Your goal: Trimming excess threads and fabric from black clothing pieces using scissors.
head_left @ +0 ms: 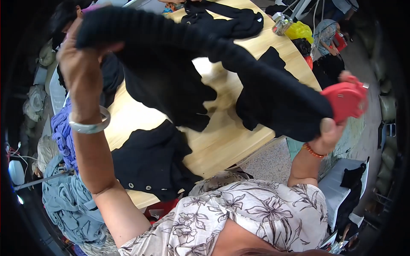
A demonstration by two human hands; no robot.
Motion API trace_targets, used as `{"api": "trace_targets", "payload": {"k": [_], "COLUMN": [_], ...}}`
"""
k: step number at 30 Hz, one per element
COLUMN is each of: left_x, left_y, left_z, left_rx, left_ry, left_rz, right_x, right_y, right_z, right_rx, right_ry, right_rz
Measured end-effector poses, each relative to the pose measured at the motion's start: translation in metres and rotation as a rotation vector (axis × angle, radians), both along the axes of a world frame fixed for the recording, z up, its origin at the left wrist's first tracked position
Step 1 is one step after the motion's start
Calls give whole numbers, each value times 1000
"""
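Observation:
A black knit garment (166, 81) hangs stretched in the air between my hands, its ribbed band uppermost. At the upper left, my left hand (83, 77) grips one end of that band, the fingers partly hidden behind the cloth. My right hand (329, 134) pinches the other end at the right, thumb in front. In the same hand is a red rounded plastic tool (346, 100) with a small metal tip; its exact kind cannot be made out. Beneath the left end, another black garment (149, 158) with round metallic buttons lies on the pale wooden table (222, 155).
More black clothing (230, 21) lies at the table's far end, near another person at the far left. Piles of grey-blue cloth (72, 200) and purple cloth (64, 132) line the left side. A yellow plastic bag (301, 30) stands beyond the far right edge.

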State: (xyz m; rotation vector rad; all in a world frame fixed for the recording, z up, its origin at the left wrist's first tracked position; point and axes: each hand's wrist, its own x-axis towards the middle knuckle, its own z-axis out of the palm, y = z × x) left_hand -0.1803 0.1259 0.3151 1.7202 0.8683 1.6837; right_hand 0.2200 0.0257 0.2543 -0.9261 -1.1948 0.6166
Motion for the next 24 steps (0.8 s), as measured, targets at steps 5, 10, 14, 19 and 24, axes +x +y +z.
{"api": "trace_targets", "payload": {"k": [5,10,14,19,24], "left_x": [-47,-85,-176,-232,-303], "left_y": [-74,-180,-303,-417,-506], "left_z": [55,8,-89,-177,-120], "left_rx": [202,177,-221,-1003,368], "left_ry": [117,404,-286,669,1042], "left_rz": [343,688,485,973,1567], "right_x": [-35,-98,-187,-268,-225], "right_y": [-8,-32,-25,-20,-4], "right_z": [24,23,22,-61,-114], "right_rx": [61,8,68,-38,-328], "right_ry": [63,-53,-314,-956,-1187], "right_rz": [-44,228,924,604,361]}}
